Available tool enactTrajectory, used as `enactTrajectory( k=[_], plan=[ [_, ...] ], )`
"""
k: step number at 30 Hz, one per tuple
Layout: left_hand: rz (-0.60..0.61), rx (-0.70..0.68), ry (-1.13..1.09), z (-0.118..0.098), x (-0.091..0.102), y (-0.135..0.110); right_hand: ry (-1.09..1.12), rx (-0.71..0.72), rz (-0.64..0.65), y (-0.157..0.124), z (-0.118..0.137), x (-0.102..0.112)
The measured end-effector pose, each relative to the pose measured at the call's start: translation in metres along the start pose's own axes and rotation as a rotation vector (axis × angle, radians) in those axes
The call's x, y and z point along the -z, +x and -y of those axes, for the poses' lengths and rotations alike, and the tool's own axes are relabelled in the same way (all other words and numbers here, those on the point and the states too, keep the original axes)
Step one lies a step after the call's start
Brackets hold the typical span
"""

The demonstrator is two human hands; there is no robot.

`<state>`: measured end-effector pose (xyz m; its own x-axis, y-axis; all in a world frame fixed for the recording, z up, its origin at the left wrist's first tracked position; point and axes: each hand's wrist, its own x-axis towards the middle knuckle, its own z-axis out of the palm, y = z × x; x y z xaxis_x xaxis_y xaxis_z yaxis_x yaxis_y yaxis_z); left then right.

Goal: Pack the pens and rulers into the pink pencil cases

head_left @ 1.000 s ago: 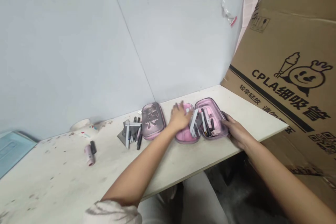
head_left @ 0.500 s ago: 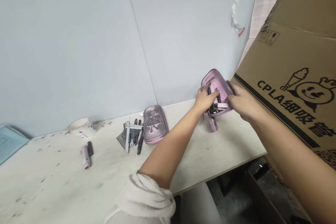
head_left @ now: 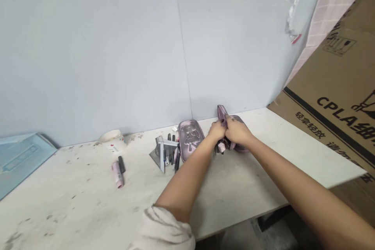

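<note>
A mauve hard-shell pencil case (head_left: 222,111) is on the table under both hands, part of it standing up and part lying to the right. My left hand (head_left: 217,131) is closed at its left side above several dark pens, its fingertips partly hidden. Fingers of my right hand (head_left: 238,131) are closed on the upright part of the case, touching my left hand. A small pink item (head_left: 222,147) shows below the hands. To the left lies a second mauve pencil case (head_left: 191,137), shut, with a raised cartoon figure on its lid.
Set squares (head_left: 162,156) and several pens (head_left: 176,159) lie beside the second case. Farther left are a pink marker (head_left: 117,174) with a black cap (head_left: 121,164), a white paper cup (head_left: 113,140) and a blue folder (head_left: 26,156). A cardboard box (head_left: 331,86) stands right.
The pencil case in my hands has moved left and down onto the table, from tilted up near the box. My hands have come together on it. The view has swung right.
</note>
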<state>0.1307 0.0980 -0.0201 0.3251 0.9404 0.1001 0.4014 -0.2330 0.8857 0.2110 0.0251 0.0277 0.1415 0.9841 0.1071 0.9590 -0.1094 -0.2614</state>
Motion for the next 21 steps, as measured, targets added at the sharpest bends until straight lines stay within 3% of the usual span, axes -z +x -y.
enactTrajectory(
  k=[4,7,10,13,15,18,21],
  plan=[
    [-0.016,-0.004,0.105,0.007,0.014,-0.015,-0.161,0.019,-0.029,-0.002,0.017,-0.005],
    [0.004,-0.086,0.207,0.010,0.017,-0.027,-0.271,0.028,-0.094,-0.003,0.014,-0.008],
    [0.030,-0.197,0.373,0.008,0.019,-0.035,-0.326,-0.026,-0.128,-0.004,-0.010,-0.002],
    [0.013,-0.194,0.381,0.002,0.023,-0.039,-0.326,-0.112,-0.204,-0.010,-0.047,0.026],
    [0.004,-0.152,0.236,-0.003,0.025,-0.040,-0.296,-0.192,-0.302,-0.020,-0.071,0.055],
    [-0.022,-0.023,-0.205,-0.012,0.024,-0.040,-0.133,-0.246,-0.471,-0.043,-0.097,0.100],
    [-0.046,0.080,-0.499,-0.021,0.020,-0.039,0.162,-0.192,-0.645,-0.062,-0.111,0.125]
  ],
)
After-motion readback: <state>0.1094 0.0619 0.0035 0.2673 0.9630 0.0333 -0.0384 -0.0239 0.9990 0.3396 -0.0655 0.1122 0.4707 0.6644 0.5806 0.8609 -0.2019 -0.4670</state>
